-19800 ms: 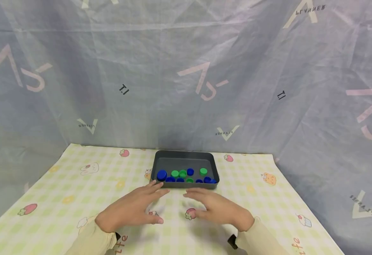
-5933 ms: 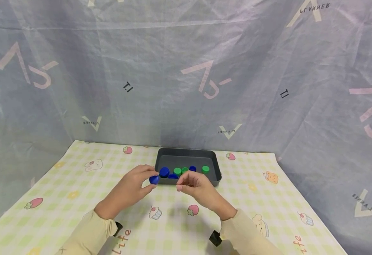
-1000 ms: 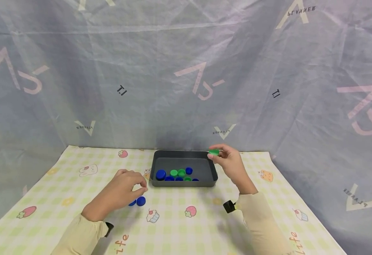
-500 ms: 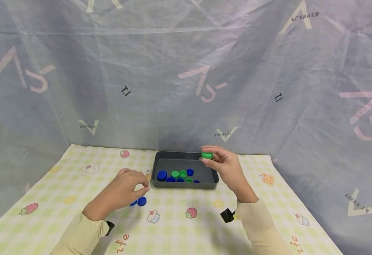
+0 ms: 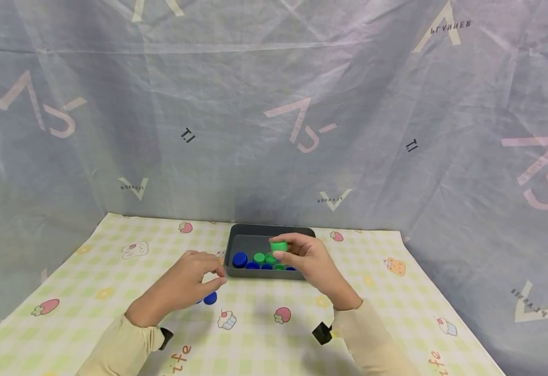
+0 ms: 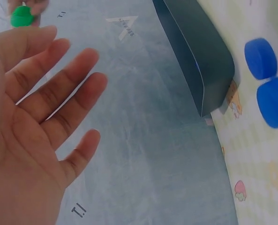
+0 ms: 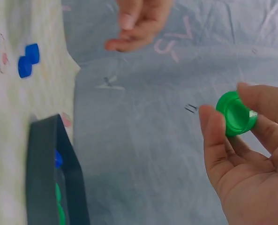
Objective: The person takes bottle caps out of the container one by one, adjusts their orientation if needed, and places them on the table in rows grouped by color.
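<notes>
My right hand (image 5: 312, 262) pinches a green cap (image 5: 279, 247) between thumb and fingers, held above the dark grey tray (image 5: 264, 273). In the right wrist view the green cap (image 7: 235, 113) shows its hollow side. My left hand (image 5: 182, 281) is raised over the cloth left of the tray, holding nothing, its fingers loosely bent. Below it on the cloth lie two blue caps (image 5: 210, 298) side by side, one mostly hidden by the hand; the left wrist view shows both blue caps (image 6: 261, 58). Inside the tray are several blue and green caps (image 5: 240, 259).
The tray stands toward the back of a table with a checked, printed cloth (image 5: 151, 235). A grey curtain (image 5: 236, 156) hangs behind and at both sides. Dark devices (image 5: 322, 333) are strapped at both wrists.
My right hand has moved left with the green cap, from the tray's right corner to above its middle. The left hand has shifted slightly right, still holding nothing.
</notes>
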{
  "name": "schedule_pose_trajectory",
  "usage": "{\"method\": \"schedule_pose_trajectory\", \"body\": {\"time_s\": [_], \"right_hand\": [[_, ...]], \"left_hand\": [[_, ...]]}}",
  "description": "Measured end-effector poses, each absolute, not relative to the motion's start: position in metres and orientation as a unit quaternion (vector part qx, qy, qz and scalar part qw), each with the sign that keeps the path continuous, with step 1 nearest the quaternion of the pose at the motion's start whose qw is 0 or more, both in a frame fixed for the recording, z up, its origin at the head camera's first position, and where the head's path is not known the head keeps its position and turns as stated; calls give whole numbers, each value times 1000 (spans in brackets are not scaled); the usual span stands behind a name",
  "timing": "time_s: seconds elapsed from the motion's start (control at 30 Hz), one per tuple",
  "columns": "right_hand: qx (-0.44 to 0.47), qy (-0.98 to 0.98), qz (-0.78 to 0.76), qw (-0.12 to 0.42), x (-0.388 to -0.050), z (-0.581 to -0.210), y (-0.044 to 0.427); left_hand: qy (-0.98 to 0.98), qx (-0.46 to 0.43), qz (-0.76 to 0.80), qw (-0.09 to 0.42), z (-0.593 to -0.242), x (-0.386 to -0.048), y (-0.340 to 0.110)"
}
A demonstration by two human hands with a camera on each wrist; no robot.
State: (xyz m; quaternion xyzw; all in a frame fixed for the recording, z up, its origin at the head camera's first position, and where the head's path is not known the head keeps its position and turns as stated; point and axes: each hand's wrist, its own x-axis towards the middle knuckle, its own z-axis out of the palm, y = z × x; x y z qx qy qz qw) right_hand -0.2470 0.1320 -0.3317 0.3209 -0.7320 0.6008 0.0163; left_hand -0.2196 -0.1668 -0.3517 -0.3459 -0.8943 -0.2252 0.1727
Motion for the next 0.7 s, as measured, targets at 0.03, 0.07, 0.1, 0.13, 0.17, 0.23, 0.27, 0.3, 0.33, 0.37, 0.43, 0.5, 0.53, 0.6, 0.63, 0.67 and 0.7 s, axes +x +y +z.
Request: {"method": "schedule_pose_trajectory", "body": {"time_s": [0.03,0.07,0.1,0.13,0.17,0.23,0.27,0.3,0.33,0.37,0.43,0.5,0.53,0.6,0.63,0.67,0.7], "right_hand": [[323,-729,603,10,-246,-333,129],[328,-724,606,6,-246,-335,127],[335,-718,610,2,-245,-337,124],[340,-712,614,-2,-245,-339,122],[343,-707,618,-6,-245,-340,120],[344,-700,626,-16,-244,-342,117],[342,-700,626,-20,-244,-344,115],[339,-700,628,-25,-243,-345,114],[337,-704,625,-28,-243,-346,113],[338,-704,624,-31,-242,-347,111],[342,-708,617,-34,-242,-350,108],[351,-710,609,-36,-241,-352,105],[357,-711,605,-36,-240,-353,104],[361,-709,604,-45,-239,-355,101],[361,-708,605,-52,-238,-356,99],[358,-708,606,-61,-237,-356,98],[355,-708,607,-69,-236,-357,97]], "left_hand": [[-890,-350,-236,173,-352,-220,-166],[-886,-352,-246,174,-352,-219,-166],[-882,-355,-255,177,-352,-219,-165],[-878,-358,-263,180,-352,-219,-164],[-873,-362,-270,184,-351,-219,-164],[-864,-371,-280,195,-351,-219,-163],[-860,-374,-282,203,-351,-219,-162],[-856,-377,-281,212,-351,-219,-161],[-853,-380,-283,219,-351,-218,-160],[-850,-382,-284,226,-351,-218,-158],[-843,-387,-291,234,-351,-216,-156],[-835,-394,-304,235,-351,-214,-153],[-830,-398,-313,233,-352,-213,-152],[-822,-406,-327,229,-353,-212,-150],[-818,-410,-333,226,-354,-211,-149],[-815,-414,-338,222,-354,-211,-148],[-812,-418,-343,218,-355,-210,-147]]}}
